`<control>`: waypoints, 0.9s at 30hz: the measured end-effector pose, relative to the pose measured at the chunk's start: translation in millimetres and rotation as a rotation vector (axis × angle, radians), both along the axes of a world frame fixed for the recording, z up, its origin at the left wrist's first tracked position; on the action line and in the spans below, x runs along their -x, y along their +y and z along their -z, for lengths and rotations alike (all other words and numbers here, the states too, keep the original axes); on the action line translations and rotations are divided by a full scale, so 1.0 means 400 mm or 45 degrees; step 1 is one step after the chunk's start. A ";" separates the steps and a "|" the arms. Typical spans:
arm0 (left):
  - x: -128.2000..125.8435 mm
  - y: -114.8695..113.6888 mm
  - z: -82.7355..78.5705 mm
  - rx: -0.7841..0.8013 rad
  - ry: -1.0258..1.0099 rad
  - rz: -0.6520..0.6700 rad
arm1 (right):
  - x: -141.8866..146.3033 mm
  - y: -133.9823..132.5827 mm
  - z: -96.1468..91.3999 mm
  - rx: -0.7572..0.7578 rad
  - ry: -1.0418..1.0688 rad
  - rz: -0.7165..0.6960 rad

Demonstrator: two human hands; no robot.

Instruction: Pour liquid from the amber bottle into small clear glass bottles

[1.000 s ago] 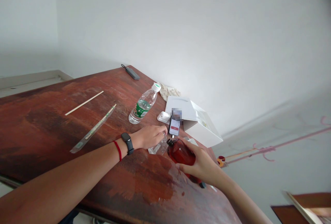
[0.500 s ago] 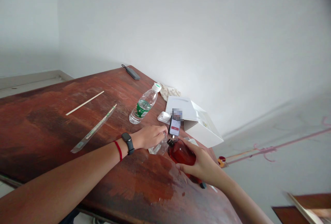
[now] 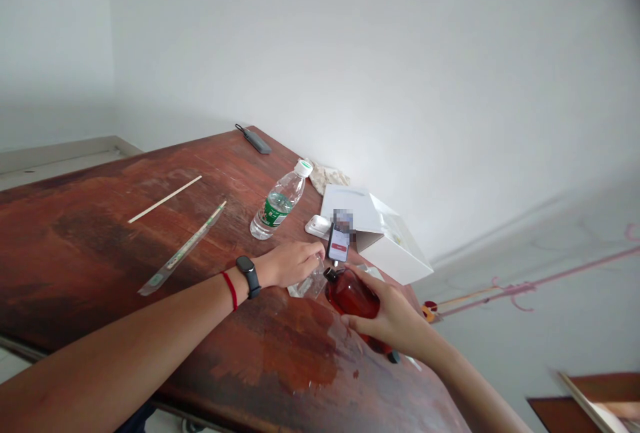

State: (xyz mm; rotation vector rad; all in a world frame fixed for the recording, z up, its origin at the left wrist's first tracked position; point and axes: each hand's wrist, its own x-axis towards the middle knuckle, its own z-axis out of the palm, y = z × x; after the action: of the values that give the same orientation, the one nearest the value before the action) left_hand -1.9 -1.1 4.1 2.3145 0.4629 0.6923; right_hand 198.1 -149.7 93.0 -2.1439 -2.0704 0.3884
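Note:
My right hand point(image 3: 393, 313) is wrapped round a reddish-brown bottle point(image 3: 353, 296), tilted so that its uncapped dark neck points left. That neck is beside a clear plastic container point(image 3: 311, 279), whose exact kind I cannot make out. Its fingers closed, my left hand point(image 3: 296, 263) grips the clear container from the left. A dark cap point(image 3: 394, 357) lies near the bottle's lower end. Just beyond the hands stands a phone point(image 3: 339, 239) with its screen lit. The clear water bottle point(image 3: 277, 209) with a green label and white cap stands behind my left hand.
On the brown wooden table point(image 3: 200, 353) lie a bare stick point(image 3: 165, 199) and wrapped chopsticks point(image 3: 183, 247). A white case point(image 3: 318, 226), an open white box point(image 3: 395, 246), a crumpled cloth point(image 3: 327, 178) and a grey strapped object point(image 3: 256, 141) are farther back. Wet patches point(image 3: 315, 376) mark the front.
Almost nothing differs. Both hands keep their holds, and the view has shifted very slightly.

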 end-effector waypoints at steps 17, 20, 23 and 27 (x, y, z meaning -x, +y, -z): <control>0.000 0.000 -0.003 0.003 0.006 0.005 | -0.003 -0.001 -0.001 0.025 -0.011 0.021; -0.002 0.001 0.000 0.006 0.003 0.006 | -0.005 -0.001 0.000 0.018 -0.018 0.022; -0.004 0.001 0.002 0.012 0.000 0.011 | -0.002 -0.002 -0.002 0.001 -0.005 0.005; -0.005 0.001 0.001 0.015 -0.002 0.011 | 0.004 -0.004 -0.005 0.010 0.009 0.014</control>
State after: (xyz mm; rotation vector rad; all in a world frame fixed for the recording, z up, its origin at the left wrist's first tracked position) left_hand 0.0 -0.6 3.5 2.3033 0.4547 0.6855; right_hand 196.4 -151.4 95.1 -2.1544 -2.0559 0.4029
